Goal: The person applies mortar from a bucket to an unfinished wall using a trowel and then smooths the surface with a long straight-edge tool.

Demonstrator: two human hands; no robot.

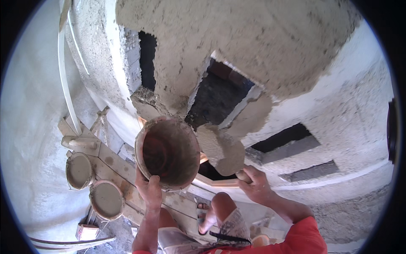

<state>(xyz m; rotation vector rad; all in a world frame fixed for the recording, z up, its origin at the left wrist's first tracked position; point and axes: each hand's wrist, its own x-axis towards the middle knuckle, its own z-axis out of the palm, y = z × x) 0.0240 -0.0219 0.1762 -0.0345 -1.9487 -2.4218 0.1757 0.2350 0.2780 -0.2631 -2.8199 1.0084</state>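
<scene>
My left hand [149,189] is closed on the lower rim of a mortar-smeared bucket [169,180], thumb over the edge. The bucket is tilted, its mouth toward me; its inside is dark and reddish, and I see little mortar in it. My right hand [256,186] grips the handle of a trowel [242,176], whose blade is covered in wet grey mortar. The trowel is just right of the bucket, in front of the lower edge of a dark opening [222,95] in the wall. Fresh mortar [253,114] coats the strip beside that opening.
Two buckets of grey mortar [79,170] [107,199] stand at the left by a plank platform [131,190]. A curved pale strip [65,84] leans there. The plastered wall [279,38] has a narrow slot [148,61] and a recess [283,139]. My feet rest on planks.
</scene>
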